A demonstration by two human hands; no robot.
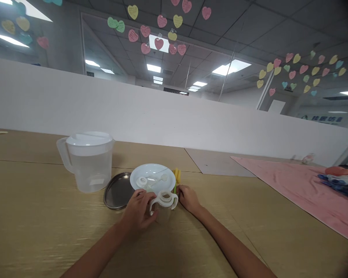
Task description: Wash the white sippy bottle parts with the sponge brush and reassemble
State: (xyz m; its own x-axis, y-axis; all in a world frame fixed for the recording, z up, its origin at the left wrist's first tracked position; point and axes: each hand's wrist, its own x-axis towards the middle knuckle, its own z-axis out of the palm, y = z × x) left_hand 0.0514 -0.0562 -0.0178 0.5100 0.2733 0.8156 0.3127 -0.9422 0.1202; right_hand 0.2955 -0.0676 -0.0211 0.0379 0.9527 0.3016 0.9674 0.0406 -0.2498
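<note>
A clear baby bottle (163, 212) with a white two-handled collar (166, 197) and an open top stands in front of me. My left hand (140, 211) curls around its left side, closed on the bottle by the handle. To the right of the bottle, my right hand (188, 197) is closed at the green end of a yellow-and-green tool (177, 177), whose exact kind I cannot make out. Behind the bottle sits a white bowl (139, 170), holding a small white cap-like part (142, 181) and a clear piece with a thin tube (162, 177).
A round metal tray (118, 192) lies left of the bowl, partly under its edge. Further left stands a lidded translucent pitcher (93, 166). Pink cloth (292, 185) covers the table's right side, with folded fabric (342, 183) on it. A white partition (150, 114) borders the back.
</note>
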